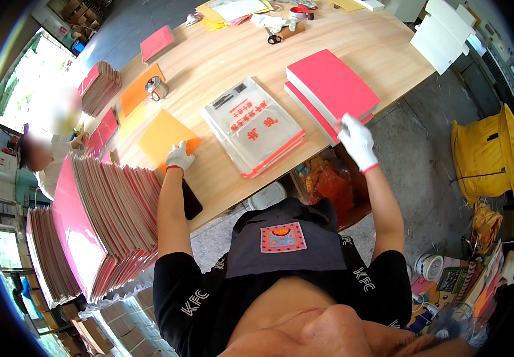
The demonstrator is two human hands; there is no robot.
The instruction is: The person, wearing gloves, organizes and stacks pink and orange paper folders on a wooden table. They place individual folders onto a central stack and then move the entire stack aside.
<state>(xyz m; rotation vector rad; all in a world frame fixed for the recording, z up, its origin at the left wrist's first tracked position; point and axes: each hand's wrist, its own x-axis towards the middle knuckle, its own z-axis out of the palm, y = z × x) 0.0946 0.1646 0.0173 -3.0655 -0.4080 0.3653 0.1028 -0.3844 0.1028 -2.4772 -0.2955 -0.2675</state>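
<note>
Both my hands wear white gloves with red cuffs. My left hand (179, 157) rests, fingers apart, at the near corner of an orange sheet (165, 135) on the table. My right hand (357, 143) is at the near edge of a thick stack of pink-red sheets (334, 83). Its fingers are bent together at the stack's corner; what they pinch, if anything, is too small to make out. Between my hands lies a pile of clear plastic bags (254, 128) with red print. A dark phone (191, 199) lies beside my left forearm.
Tall stacks of pink-covered boards (111, 220) stand at the left. A metal mug (156, 89) sits beside another orange sheet (141, 89). Scissors (274, 39) lie at the far side. Another person (49, 154) is at the left. A yellow drum-shaped object (488, 153) stands right of the table.
</note>
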